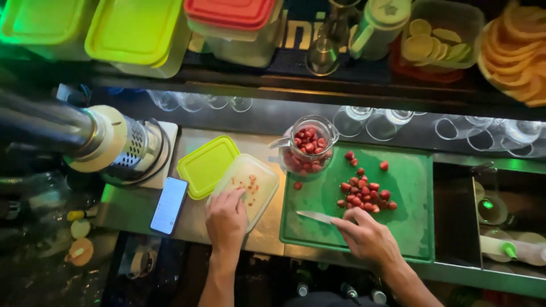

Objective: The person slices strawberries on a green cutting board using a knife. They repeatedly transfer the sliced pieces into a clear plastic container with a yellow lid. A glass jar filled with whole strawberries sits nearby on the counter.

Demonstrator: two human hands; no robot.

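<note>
The right hand (368, 239) grips a knife (316, 216), its blade lying flat on the green cutting board (415, 222) and pointing left, just beside a heap of red strawberry pieces (364, 193). The left hand (226, 220) rests loosely, fingers spread, on a clear tub (250, 185) beside its yellow lid (206, 166). A glass jug (307, 149) of strawberries stands at the board's far corner.

The knife (316, 216) handle is hidden inside the right hand (367, 239).
</note>
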